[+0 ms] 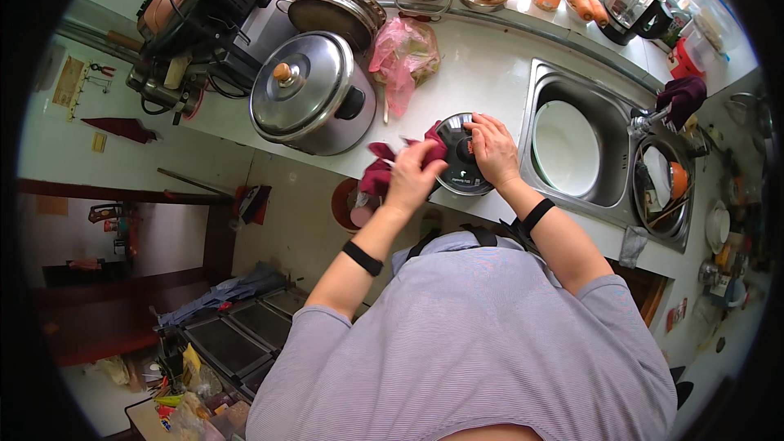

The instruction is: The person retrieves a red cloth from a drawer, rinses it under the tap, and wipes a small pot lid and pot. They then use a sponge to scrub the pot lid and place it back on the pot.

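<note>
A round, dark, glossy disc (pixel 458 162), perhaps a kitchen scale or a lid, bears writing and is at the counter's front edge. My right hand (pixel 495 146) rests on its right side, fingers over the rim. In my left hand (pixel 411 174) is a maroon cloth (pixel 375 179), pressed against the disc's left edge, with part of it hanging down to the left. The underside of the disc is hidden, so I cannot tell whether it touches the counter.
A large lidded pot (pixel 306 95) and a pink plastic bag (pixel 404 61) stand on the white counter (pixel 484 67). To the right, a steel sink (pixel 612 187) holds a white basin (pixel 565 147). A smaller bowl (pixel 664 214) of dishes sits beyond. Carrots (pixel 586 1) lie along the window ledge.
</note>
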{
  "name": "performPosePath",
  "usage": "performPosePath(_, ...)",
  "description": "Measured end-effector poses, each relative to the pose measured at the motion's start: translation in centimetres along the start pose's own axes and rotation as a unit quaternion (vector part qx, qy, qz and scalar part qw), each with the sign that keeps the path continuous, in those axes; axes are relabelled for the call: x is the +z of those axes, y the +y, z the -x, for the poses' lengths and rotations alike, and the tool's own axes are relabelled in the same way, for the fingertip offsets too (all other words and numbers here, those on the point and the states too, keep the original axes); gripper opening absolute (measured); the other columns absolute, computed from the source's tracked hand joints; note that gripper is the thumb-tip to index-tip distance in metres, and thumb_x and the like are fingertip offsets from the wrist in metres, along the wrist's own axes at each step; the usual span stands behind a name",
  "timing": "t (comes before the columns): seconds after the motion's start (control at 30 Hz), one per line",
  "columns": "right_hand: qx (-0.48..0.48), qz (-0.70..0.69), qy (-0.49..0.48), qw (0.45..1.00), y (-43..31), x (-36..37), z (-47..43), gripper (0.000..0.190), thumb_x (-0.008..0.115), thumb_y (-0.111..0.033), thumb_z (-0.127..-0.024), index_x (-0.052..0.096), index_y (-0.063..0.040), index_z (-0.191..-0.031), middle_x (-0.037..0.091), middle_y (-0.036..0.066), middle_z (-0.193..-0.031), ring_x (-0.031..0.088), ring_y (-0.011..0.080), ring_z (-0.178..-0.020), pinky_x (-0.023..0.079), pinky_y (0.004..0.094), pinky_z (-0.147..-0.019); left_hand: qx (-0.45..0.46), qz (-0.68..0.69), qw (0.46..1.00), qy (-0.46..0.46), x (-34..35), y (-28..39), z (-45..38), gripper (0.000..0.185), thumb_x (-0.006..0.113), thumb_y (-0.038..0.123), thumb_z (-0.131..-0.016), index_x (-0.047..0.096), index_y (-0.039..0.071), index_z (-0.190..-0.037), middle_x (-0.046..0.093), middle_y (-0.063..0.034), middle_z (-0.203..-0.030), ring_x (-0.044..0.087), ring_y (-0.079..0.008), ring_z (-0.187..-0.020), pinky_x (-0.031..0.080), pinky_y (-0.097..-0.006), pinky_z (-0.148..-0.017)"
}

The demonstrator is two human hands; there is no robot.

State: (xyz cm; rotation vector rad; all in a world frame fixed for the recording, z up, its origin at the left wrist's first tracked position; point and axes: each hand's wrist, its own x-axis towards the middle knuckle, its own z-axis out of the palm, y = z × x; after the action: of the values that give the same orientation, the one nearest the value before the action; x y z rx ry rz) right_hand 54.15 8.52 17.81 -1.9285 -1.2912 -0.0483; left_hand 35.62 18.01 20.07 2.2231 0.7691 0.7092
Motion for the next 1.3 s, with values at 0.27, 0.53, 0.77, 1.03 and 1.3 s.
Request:
performPosePath(0.27, -0.004, 0.009, -0.014, 1.000, -0.2, -0.1, 0.0, 0.033, 0.043, -0.023, -0.100, 0.070, -0.008, -0.108, 0.065, 0.012, -0.124, 0.054, 0.0295, -0.122, 0.042, 0.0386, -0.105, 0.208, -0.055, 0.970, -0.110, 0.3, 1.1, 4.1, 0.023, 0.070, 0.003, -0.076, 0.072, 0.008, -0.098, 0.068, -0.0046, -0.110, 0.057, -0.0272, -0.098, 0.050, -0.0363, -0.089)
performPosePath(0.53, 0.015, -0.020, 0.002, 1.000, 0.0, -0.1, 0.1, 0.027, 0.050, -0.022, -0.095, 0.072, -0.009, -0.105, 0.066, 0.011, -0.122, 0.055, 0.0283, -0.121, 0.043, 0.0402, -0.103, -0.077, -0.066, 0.995, 0.024, -4.8, -2.0, -0.9, 0.013, 0.064, 0.010, -0.085, 0.072, 0.002, -0.091, 0.070, -0.0145, -0.091, 0.065, -0.0304, -0.087, 0.051, -0.0376, -0.082)
performPosePath(0.77, 0.003, 0.002, -0.012, 1.000, -0.2, -0.2, 0.0, 0.032, 0.043, -0.023, -0.100, 0.070, -0.007, -0.108, 0.065, 0.012, -0.124, 0.054, 0.0301, -0.122, 0.042, 0.0394, -0.104, 0.120, -0.040, 0.992, -0.028, 2.2, 3.7, 1.8, 0.020, 0.074, 0.014, -0.075, 0.073, 0.015, -0.095, 0.056, -0.0095, -0.113, 0.053, -0.0307, -0.103, 0.048, -0.0393, -0.090)
performPosePath(1.03, 0.003, 0.001, -0.012, 1.000, -0.3, -0.4, 0.1, 0.032, 0.043, -0.023, -0.100, 0.070, -0.007, -0.108, 0.065, 0.012, -0.124, 0.054, 0.0294, -0.122, 0.042, 0.0391, -0.104, -0.052, -0.017, 0.998, 0.019, 1.2, 1.7, -1.4, 0.015, 0.073, 0.015, -0.072, 0.068, 0.011, -0.086, 0.058, -0.0099, -0.095, 0.056, -0.0311, -0.092, 0.049, -0.0411, -0.086)
performPosePath(1.3, 0.003, 0.004, -0.009, 1.000, -0.4, -0.4, -0.1, 0.031, 0.044, -0.022, -0.099, 0.071, -0.008, -0.108, 0.065, 0.012, -0.124, 0.054, 0.0290, -0.122, 0.043, 0.0391, -0.104, -0.073, 0.000, 0.996, 0.051, 2.2, 0.7, 0.3, 0.020, 0.078, 0.007, -0.069, 0.068, 0.006, -0.086, 0.054, -0.0101, -0.097, 0.059, -0.0176, -0.070, 0.054, -0.0299, -0.072)
